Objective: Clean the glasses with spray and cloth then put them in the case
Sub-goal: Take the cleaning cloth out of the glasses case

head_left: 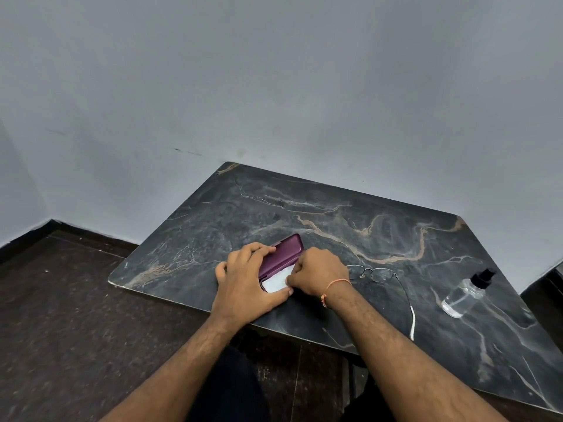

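You have one case (pixel 285 252), one cloth (pixel 278 281), one pair of glasses (pixel 379 274) and one spray bottle (pixel 464 295) on the dark marble table (pixel 304 205).

Your left hand (pixel 243 284) wraps the near end of the purple case, fingers curled over its lid and thumb along the lower edge. Your right hand (pixel 316 271) is curled at the case's right side, its fingertips pinching the white cloth where it shows in the gap of the case. The lid looks to be part open, though your hands cover the hinge and most of the inside, so I cannot say how far. The cloth is the only thing you can see in the case.

The glasses lie on the table just to the right of your right hand, outside the case, with one temple arm stretched toward the near edge. The bottle stands well to the right of the glasses, tilted in this wide view, clear liquid low in it and a black spray cap on top.

The case sits close to the table's near left edge; your left wrist crosses that edge. Beyond the case the tabletop runs bare to the grey wall (pixel 274 86). There is open surface between the glasses and the bottle too. The dark floor (pixel 61 330) lies off the left edge. An orange thread (pixel 330 289) circles your right wrist.
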